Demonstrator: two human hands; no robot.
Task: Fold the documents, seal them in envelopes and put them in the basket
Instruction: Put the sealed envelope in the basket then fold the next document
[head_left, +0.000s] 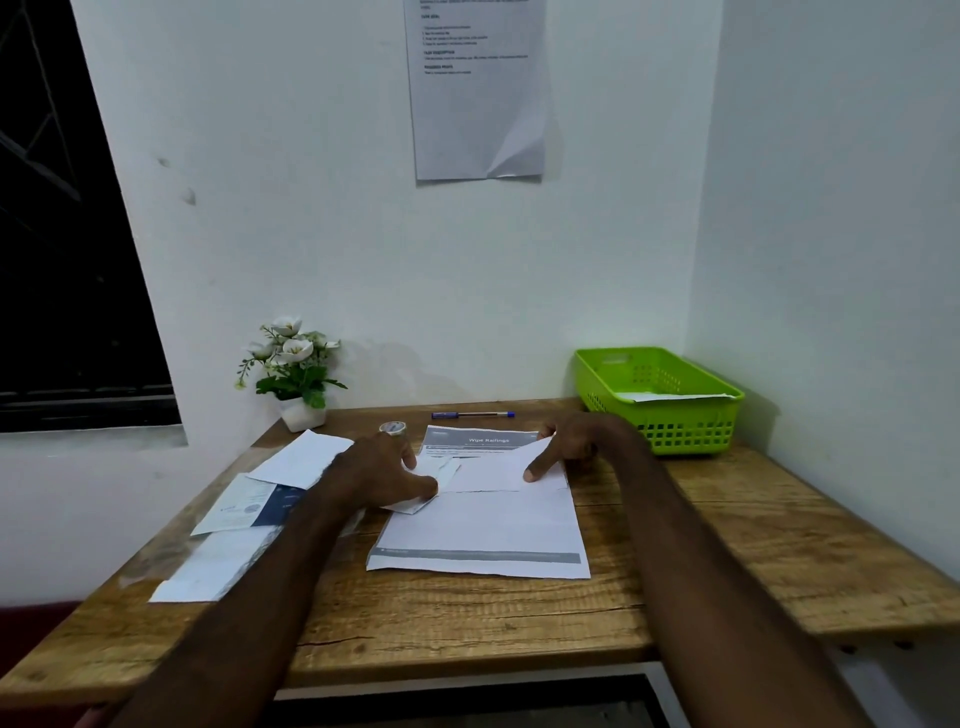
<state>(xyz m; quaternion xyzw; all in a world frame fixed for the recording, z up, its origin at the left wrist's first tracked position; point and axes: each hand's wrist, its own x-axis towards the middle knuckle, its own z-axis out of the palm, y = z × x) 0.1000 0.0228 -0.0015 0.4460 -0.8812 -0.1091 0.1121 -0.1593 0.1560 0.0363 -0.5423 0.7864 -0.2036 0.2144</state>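
Fold in hand on the top document, with slips likely at the crease.

Both hands work the document (483, 525) lying mid-tabletop (753, 525): its far part is turned over toward the person, the edge running across the sheet. The left hand (379, 475) has loosely curled fingers resting on the fold's left end, over a small folded paper (415, 504); whether it pinches that, I cannot tell. The right hand (571, 441) presses one straight finger on the flap, the others tucked. Pressure at one point only may let the flap skew, giving a crooked crease that won't fit an envelope (301, 457). More sheets seem to lie beneath and could drag along. The basket (660, 400), well right, holds paper already; pen (472, 414) and tape (392, 427) sit beyond.
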